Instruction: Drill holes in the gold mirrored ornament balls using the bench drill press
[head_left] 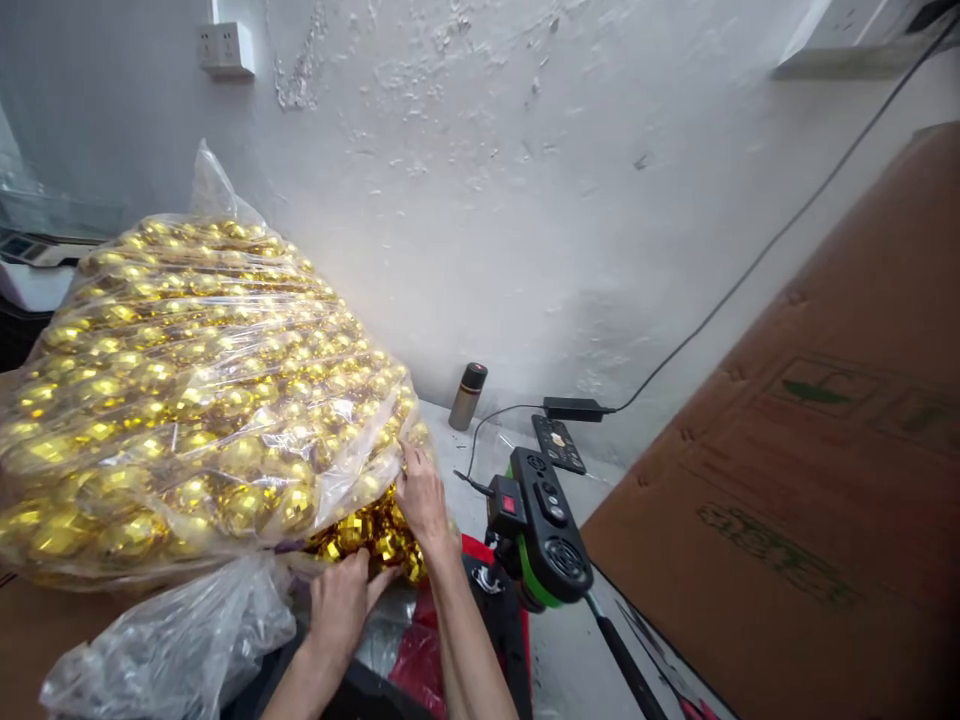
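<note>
A large clear plastic bag [225, 390], full of shiny gold mirrored balls, leans on the left with its mouth towards me. At that mouth, loose gold balls [356, 530] show uncovered. My right hand [424, 505] is closed on the plastic at the right side of the opening. Just below the balls is my left hand [341, 600], its thumb spread away from the fingers. Those fingertips touch the lower edge of the balls and are partly hidden. Crumpled clear plastic [180, 635] hangs by my left wrist.
Right of my hands stands a black and green device [551, 530] with a red switch, wired to a power adapter [576, 409]. A bottle [468, 397] and a phone [559, 444] lie near the wall. A big cardboard box [810, 480] fills the right side.
</note>
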